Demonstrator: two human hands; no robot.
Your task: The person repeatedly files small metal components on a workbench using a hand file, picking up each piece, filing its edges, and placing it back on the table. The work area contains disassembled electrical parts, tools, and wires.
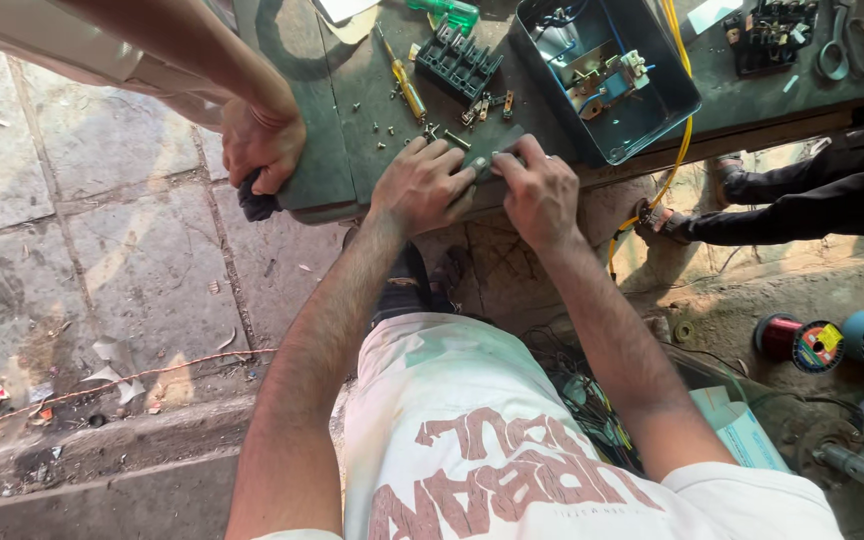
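My left hand (422, 185) and my right hand (540, 190) meet at the near edge of a dark green workbench (337, 120). Together they grip a small dark flat part (500, 148), thumbs and fingertips pinching it between them. Just beyond my fingers lie a few loose screws (382, 130), a black terminal block (460, 62) and a yellow-handled screwdriver (407, 85). An open blue metal switch box (607, 75) with wiring inside stands to the right of my hands.
Another person's hand (262, 145) rests on the bench's left edge, holding a dark cloth. A second person's dark-sleeved arm (802, 205) lies at right. Scissors (842, 45), a yellow cable (677, 150), wire spools (802, 340) and a stone floor (102, 260) surround the bench.
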